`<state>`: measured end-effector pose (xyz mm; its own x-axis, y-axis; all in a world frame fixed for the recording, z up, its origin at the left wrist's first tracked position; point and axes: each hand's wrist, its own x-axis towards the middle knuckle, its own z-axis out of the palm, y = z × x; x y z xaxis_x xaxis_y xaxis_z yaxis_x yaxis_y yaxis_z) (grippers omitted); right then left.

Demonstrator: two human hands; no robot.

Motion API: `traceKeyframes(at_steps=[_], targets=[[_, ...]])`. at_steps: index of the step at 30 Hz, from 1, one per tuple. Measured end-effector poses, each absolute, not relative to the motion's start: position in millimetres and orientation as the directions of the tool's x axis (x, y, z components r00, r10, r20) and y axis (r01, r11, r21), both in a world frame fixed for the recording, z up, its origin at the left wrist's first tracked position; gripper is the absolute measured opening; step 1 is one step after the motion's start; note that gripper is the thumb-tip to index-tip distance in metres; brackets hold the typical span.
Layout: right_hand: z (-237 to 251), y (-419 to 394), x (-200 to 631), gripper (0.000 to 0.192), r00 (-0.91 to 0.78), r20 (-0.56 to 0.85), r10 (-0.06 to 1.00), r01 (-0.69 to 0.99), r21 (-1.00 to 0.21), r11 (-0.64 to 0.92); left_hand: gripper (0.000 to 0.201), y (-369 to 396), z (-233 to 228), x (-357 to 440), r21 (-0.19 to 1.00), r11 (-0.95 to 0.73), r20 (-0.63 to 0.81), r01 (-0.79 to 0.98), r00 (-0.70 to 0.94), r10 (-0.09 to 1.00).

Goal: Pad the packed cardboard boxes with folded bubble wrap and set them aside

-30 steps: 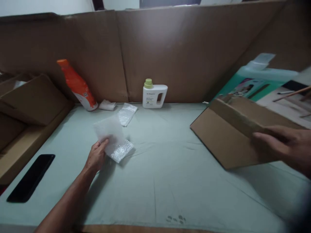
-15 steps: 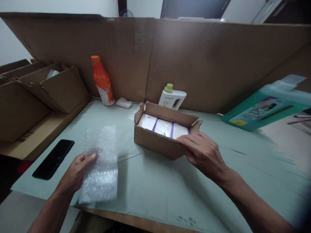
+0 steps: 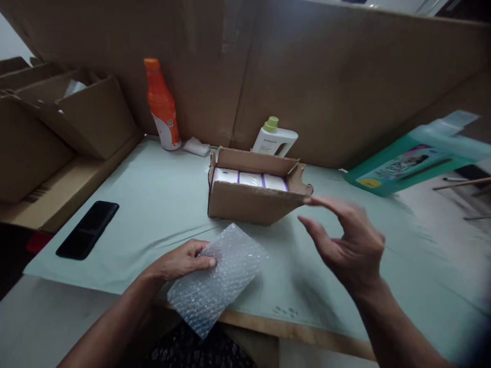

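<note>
My left hand (image 3: 180, 261) holds a sheet of bubble wrap (image 3: 217, 278) at the near edge of the table, the sheet hanging partly over the edge. My right hand (image 3: 347, 243) hovers with its fingers apart, holding nothing, just right of an open cardboard box (image 3: 251, 202). Inside the box lie three white packets with purple edges (image 3: 249, 179). The box stands on the pale green table cover (image 3: 161, 194).
An orange bottle (image 3: 161, 105), a crumpled white wad (image 3: 196, 147) and a white jug with a green cap (image 3: 275, 139) stand along the cardboard back wall. A black phone (image 3: 87, 230) lies at left by stacked cardboard boxes (image 3: 57, 122). A teal jug (image 3: 406, 163) lies at right.
My right hand set the cardboard box down in the middle of the table and let go of it. My left hand brought the bubble wrap towards me, to the table's near edge.
</note>
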<state>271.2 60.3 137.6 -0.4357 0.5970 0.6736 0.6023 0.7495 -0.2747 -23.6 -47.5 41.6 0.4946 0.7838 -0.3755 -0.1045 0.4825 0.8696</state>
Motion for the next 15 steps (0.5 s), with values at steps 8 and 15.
traceKeyframes(at_steps=[8,15], targets=[[88,-4,252,0.025,-0.394,-0.033,0.918,0.438,-0.886,0.156,0.052,-43,40,0,0.863,0.504,-0.384,-0.023,0.619,0.685],[32,-14,284,0.035,-0.244,0.021,0.969,0.601,-0.782,0.169,0.04,-45,17,-31,0.891,0.251,-0.29,0.379,0.049,0.956]])
